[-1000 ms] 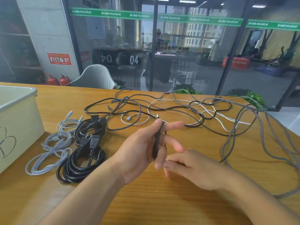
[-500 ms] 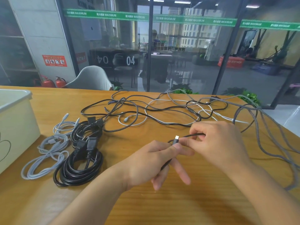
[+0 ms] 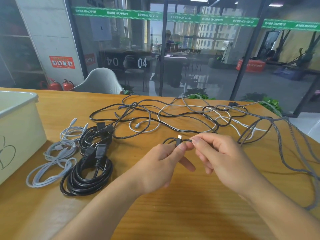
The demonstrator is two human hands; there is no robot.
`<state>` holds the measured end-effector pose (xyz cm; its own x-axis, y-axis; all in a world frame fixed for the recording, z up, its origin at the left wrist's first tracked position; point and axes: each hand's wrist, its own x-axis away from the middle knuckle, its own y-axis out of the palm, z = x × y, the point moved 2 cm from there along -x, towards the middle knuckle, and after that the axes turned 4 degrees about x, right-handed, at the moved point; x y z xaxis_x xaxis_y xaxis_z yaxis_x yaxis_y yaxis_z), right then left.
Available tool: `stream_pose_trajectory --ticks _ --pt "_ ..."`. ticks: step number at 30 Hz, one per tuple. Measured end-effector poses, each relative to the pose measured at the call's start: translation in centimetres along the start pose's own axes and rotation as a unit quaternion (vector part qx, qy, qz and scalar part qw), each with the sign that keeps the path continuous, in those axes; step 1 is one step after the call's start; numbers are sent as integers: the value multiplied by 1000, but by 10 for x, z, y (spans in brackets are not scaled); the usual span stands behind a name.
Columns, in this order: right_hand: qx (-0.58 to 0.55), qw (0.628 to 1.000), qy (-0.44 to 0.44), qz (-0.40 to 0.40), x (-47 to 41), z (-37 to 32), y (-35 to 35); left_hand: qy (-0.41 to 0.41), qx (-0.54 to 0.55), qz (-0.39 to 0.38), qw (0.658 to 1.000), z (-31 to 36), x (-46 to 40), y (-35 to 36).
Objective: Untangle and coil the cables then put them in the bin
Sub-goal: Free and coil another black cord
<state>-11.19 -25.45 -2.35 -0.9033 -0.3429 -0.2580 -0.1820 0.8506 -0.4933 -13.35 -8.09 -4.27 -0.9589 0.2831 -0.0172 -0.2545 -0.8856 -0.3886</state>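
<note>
A wooden table (image 3: pixel 173 213) filled the lower frame, with a pale bin (image 3: pixel 19 135) at the left edge. Across the upper middle sprawled the tangle of cables (image 3: pixel 181 116), black, white and braided grey, crossing each other loosely. At lower left lay coiled grey cables (image 3: pixel 52 163) beside coiled black cables (image 3: pixel 86 175), none yet in the bin. At centre, the left hand (image 3: pixel 155 168) pinched a thin black cable (image 3: pixel 168 140) just behind its plug (image 3: pixel 179 137) between thumb and forefinger, the other fingers loose. The right hand (image 3: pixel 223 160) pinched the same cable just beside it, fingers curled. The cable looked light and limp, likely to spring out of its loop, so holding near the plug seemed sound.
</note>
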Motion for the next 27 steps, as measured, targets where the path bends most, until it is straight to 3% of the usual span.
stream_pose_trajectory --ticks 7,11,17,22,27 --pt "2 1000 -19 -1 0 -3 2 4 10 15 1000 2 1 3" --pt "-6 999 -14 -47 2 -5 7 24 51 45 997 1 -1 3" --pt "127 986 -53 -99 9 -8 9 49 162 93 981 -3 -4 2" --pt "275 943 -72 -176 15 -13 14 57 224 117 966 -2 -3 -2" --pt "239 922 -67 -297 19 -9 30 67 336 64 937 4 -1 -2"
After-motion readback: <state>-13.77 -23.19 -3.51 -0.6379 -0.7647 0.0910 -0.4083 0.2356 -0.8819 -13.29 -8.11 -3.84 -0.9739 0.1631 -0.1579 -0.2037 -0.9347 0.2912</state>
